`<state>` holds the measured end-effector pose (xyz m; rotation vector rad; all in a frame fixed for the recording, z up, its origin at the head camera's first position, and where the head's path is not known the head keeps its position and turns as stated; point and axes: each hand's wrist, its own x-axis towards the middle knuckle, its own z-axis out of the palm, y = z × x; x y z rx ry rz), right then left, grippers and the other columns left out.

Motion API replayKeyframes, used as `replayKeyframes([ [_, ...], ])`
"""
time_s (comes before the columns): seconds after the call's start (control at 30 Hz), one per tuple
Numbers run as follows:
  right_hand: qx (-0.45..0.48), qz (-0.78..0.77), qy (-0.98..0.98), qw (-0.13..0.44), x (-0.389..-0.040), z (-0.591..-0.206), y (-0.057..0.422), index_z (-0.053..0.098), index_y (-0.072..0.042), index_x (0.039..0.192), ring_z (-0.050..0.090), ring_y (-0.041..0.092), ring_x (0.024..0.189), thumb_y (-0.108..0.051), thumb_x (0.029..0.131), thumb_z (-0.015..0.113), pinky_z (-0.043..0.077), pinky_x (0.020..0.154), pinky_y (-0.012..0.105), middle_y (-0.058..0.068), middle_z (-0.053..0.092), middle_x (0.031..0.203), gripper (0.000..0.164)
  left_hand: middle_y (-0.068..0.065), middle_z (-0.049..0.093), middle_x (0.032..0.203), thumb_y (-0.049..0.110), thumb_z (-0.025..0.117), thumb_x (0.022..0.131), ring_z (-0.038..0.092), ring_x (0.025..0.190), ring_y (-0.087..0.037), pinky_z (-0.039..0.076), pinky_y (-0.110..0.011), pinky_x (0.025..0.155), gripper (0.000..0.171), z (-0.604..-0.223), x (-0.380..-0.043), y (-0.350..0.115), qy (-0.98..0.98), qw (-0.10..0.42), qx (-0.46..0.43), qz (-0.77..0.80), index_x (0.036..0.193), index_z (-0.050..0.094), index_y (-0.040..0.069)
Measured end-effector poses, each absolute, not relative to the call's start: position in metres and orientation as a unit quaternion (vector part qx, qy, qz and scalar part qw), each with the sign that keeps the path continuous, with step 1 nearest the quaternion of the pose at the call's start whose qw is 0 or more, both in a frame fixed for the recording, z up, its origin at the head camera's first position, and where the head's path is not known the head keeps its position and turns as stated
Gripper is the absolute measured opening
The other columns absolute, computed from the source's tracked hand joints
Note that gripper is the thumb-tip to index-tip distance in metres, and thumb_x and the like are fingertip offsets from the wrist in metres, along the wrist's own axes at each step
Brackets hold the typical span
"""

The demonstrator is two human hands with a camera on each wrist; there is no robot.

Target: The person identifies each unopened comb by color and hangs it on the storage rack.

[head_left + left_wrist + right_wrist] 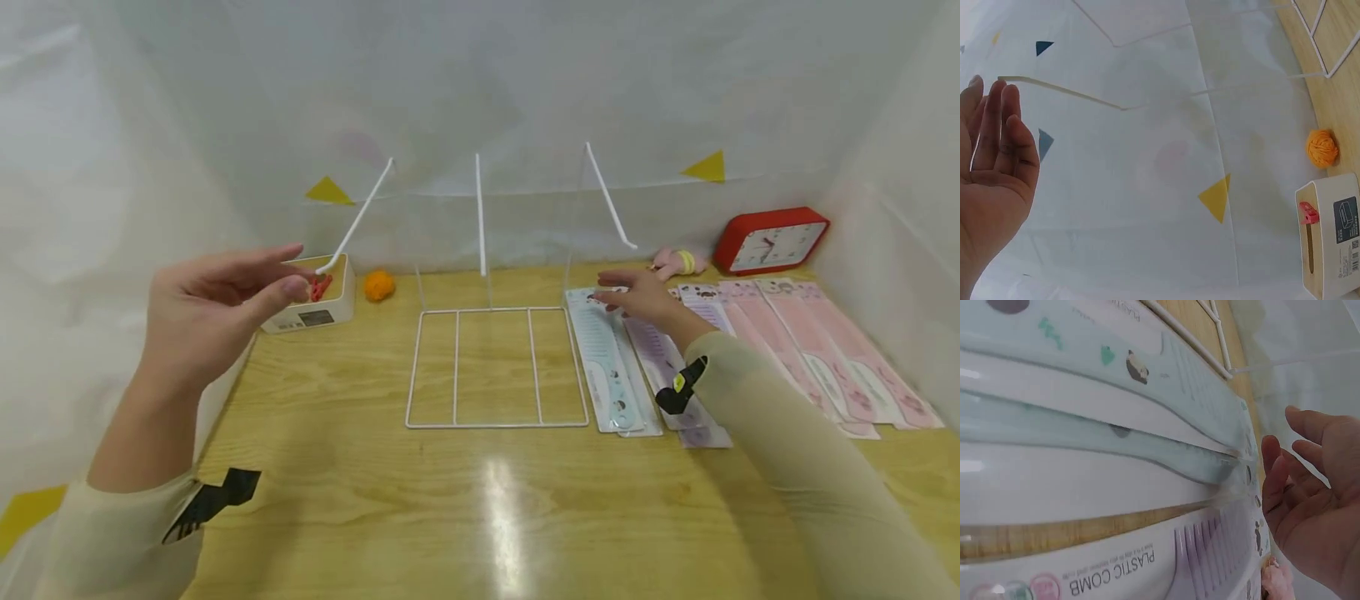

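Something red (321,288) in box (345,300) near table's (322,400) back-left corner, combs (606,362) lengthwise, handles frontward, your left hand (208,307), right hand (648,300), fingers apart

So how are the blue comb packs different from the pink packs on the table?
The blue comb packs are pale blue, while the pink packs are pink. I see two blue packs, but at least three pink ones. The blue packs lie right beside the white wire rack; the pink ones lie farther right, near the red clock. Both kinds are long and lie on the table.

Purple comb packs (651,343) partly behind right sleeve (787,442)
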<state>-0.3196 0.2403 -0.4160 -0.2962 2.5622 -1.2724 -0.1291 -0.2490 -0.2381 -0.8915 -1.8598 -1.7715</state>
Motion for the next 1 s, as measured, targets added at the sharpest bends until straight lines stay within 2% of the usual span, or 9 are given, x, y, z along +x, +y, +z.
replayKeyframes([
  [0.1, -0.099, -0.412, 0.895, 0.141, -0.323, -0.421, 0.234, 0.041, -0.003, 0.152, 0.067, 0.009, 0.090, -0.031, 0.100, 0.062, 0.051, 0.071, 0.024, 0.019, 0.048, 0.150, 0.062, -0.013, 0.078, 0.088, -0.019, 0.071, 0.080, 0.074, 0.073, -0.016, 0.058, -0.023, 0.067, 0.024, -0.234, -0.125, -0.246, -0.670, 0.211, -0.304, -0.644, 0.103, 0.068, -0.022],
  [0.2, -0.104, -0.389, 0.904, 0.144, -0.323, -0.425, 0.228, 0.041, -0.002, 0.152, 0.069, 0.019, 0.098, -0.029, 0.100, 0.061, 0.051, 0.078, 0.028, 0.020, 0.047, 0.151, 0.061, -0.010, 0.078, 0.085, -0.022, 0.069, 0.079, 0.073, 0.069, -0.015, 0.056, -0.021, 0.063, 0.022, -0.230, -0.122, -0.244, -0.695, 0.206, -0.275, -0.632, 0.101, 0.069, -0.021],
  [0.4, -0.111, -0.380, 0.911, 0.115, -0.323, -0.428, 0.220, 0.042, 0.001, 0.150, 0.066, 0.035, 0.107, -0.019, 0.100, 0.062, 0.046, 0.099, 0.046, 0.024, 0.046, 0.150, 0.057, -0.007, 0.079, 0.091, -0.019, 0.070, 0.082, 0.075, 0.073, -0.016, 0.058, -0.024, 0.068, 0.021, -0.226, -0.117, -0.242, -0.727, 0.143, -0.242, -0.626, 0.103, 0.069, -0.019],
  [0.57, -0.091, -0.382, 0.912, 0.121, -0.324, -0.431, 0.222, 0.042, 0.003, 0.149, 0.053, 0.037, 0.123, -0.018, 0.098, 0.064, 0.037, 0.109, 0.050, 0.027, 0.040, 0.153, 0.059, -0.004, 0.079, 0.093, -0.013, 0.071, 0.084, 0.075, 0.075, -0.016, 0.059, -0.024, 0.071, 0.022, -0.228, -0.119, -0.239, -0.730, 0.100, -0.224, -0.638, 0.107, 0.072, -0.013],
  [0.63, -0.078, -0.385, 0.911, 0.125, -0.323, -0.432, 0.224, 0.042, 0.003, 0.149, 0.049, 0.036, 0.127, -0.019, 0.098, 0.064, 0.038, 0.107, 0.048, 0.027, 0.038, 0.154, 0.060, -0.002, 0.079, 0.092, -0.009, 0.071, 0.086, 0.075, 0.076, -0.014, 0.058, -0.023, 0.069, 0.022, -0.229, -0.120, -0.238, -0.743, 0.092, -0.207, -0.629, 0.108, 0.073, -0.009],
  [0.73, -0.062, -0.402, 0.906, 0.120, -0.323, -0.433, 0.226, 0.043, 0.003, 0.148, 0.053, 0.038, 0.121, -0.017, 0.098, 0.065, 0.045, 0.098, 0.045, 0.027, 0.041, 0.153, 0.059, 0.001, 0.079, 0.093, -0.003, 0.072, 0.089, 0.075, 0.077, -0.011, 0.056, -0.020, 0.067, 0.020, -0.231, -0.122, -0.237, -0.759, 0.084, -0.186, -0.618, 0.108, 0.075, -0.005],
  [0.8, -0.060, -0.407, 0.905, 0.108, -0.325, -0.434, 0.226, 0.045, 0.003, 0.147, 0.053, 0.037, 0.122, -0.017, 0.097, 0.066, 0.045, 0.097, 0.043, 0.026, 0.043, 0.151, 0.057, 0.001, 0.079, 0.092, -0.001, 0.071, 0.090, 0.074, 0.078, -0.011, 0.055, -0.020, 0.065, 0.018, -0.232, -0.122, -0.237, -0.759, 0.084, -0.175, -0.621, 0.107, 0.075, -0.005],
  [0.87, -0.058, -0.418, 0.901, 0.099, -0.327, -0.434, 0.227, 0.048, 0.003, 0.145, 0.052, 0.038, 0.125, -0.016, 0.097, 0.067, 0.045, 0.100, 0.044, 0.025, 0.045, 0.150, 0.055, 0.000, 0.079, 0.092, 0.000, 0.071, 0.090, 0.074, 0.078, -0.011, 0.054, -0.021, 0.065, 0.018, -0.231, -0.122, -0.238, -0.756, 0.081, -0.168, -0.628, 0.107, 0.075, -0.005],
  [1.0, -0.062, -0.410, 0.905, 0.091, -0.330, -0.432, 0.229, 0.049, 0.003, 0.143, 0.044, 0.038, 0.135, -0.015, 0.096, 0.068, 0.036, 0.111, 0.049, 0.024, 0.048, 0.148, 0.054, 0.000, 0.079, 0.090, 0.004, 0.073, 0.090, 0.074, 0.080, -0.012, 0.054, -0.021, 0.066, 0.021, -0.228, -0.123, -0.236, -0.772, 0.078, -0.148, -0.613, 0.110, 0.075, -0.002],
])
